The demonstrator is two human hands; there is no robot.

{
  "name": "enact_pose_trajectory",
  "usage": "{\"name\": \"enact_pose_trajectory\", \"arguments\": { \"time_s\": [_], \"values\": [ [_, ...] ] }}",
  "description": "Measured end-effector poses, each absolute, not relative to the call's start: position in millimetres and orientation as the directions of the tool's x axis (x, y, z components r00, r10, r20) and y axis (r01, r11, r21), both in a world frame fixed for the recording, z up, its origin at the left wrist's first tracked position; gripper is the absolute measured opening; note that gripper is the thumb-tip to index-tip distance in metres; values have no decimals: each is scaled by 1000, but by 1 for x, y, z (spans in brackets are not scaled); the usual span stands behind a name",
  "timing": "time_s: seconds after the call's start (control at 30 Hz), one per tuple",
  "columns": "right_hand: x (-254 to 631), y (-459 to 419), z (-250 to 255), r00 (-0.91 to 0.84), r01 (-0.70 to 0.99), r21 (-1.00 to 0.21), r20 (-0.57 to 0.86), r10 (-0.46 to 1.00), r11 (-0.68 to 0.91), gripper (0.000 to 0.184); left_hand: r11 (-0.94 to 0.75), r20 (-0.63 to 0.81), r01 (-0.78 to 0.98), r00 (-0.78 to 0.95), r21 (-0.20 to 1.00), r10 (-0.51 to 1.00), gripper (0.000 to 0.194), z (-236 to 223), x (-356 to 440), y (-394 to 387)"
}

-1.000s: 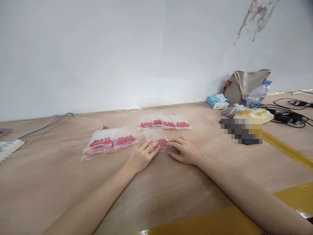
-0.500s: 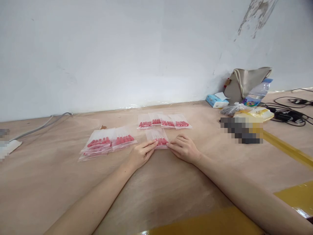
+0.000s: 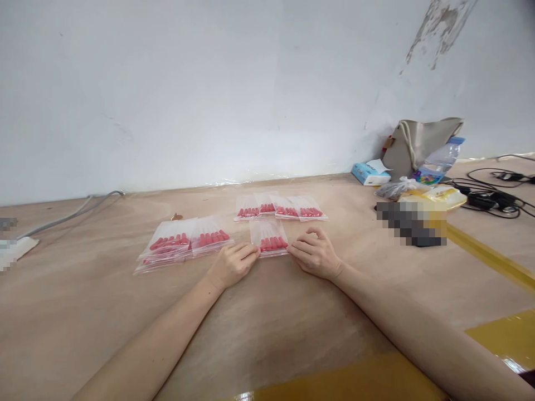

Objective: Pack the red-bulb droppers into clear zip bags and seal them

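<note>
A small clear zip-lock bag [image 3: 267, 229] lies flat in the middle of the table, a row of red, capsule-like pieces [image 3: 273, 243] inside it. At its near left corner, my left hand [image 3: 237, 264] is closed with the fingertips pinching the edge. My right hand [image 3: 316, 256] pinches the near right corner, fingers curled. Left of my hands lie a stack of similar filled bags [image 3: 167, 245] and another filled bag [image 3: 210, 236] overlapping it. Behind the middle bag, several more filled bags [image 3: 281, 207] overlap in a row.
At the back right stand a blue tissue pack [image 3: 370, 174], a grey bag [image 3: 424, 142] and a tilted plastic bottle [image 3: 443, 159]. Black cables [image 3: 489, 197] and a yellow package [image 3: 438, 196] lie nearby. A grey cable [image 3: 71, 217] runs along the left.
My left hand has slid left from over the bag's near edge to its corner, uncovering more of the red pieces. My right hand has barely moved.
</note>
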State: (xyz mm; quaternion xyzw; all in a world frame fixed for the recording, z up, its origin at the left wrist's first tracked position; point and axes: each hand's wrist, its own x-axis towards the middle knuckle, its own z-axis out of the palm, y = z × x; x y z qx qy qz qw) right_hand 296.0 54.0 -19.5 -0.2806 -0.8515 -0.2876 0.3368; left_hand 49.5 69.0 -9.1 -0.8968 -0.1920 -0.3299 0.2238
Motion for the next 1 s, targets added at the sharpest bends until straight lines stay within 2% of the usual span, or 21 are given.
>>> {"name": "enact_pose_trajectory", "arguments": {
  "time_s": [0.23, 0.33, 0.6, 1.0],
  "values": [
    [292, 54, -17, -580, 697, 230, 738, 346, 679, 12, -816, 684, 554, 661, -166, 309, 10, -9, 57, 63],
    [286, 53, -15, -583, 698, 218, 727, 364, 682, 15, -833, 686, 534, 661, -146, 304, 15, -10, 68, 62],
    [272, 48, -14, -576, 690, 200, 735, 359, 696, 15, -859, 706, 469, 679, -206, 202, 10, -15, 80, 66],
    [270, 48, -17, -616, 657, 266, 730, 298, 705, 14, -841, 674, 428, 731, -331, 107, 7, -8, 70, 64]
  ]
}}
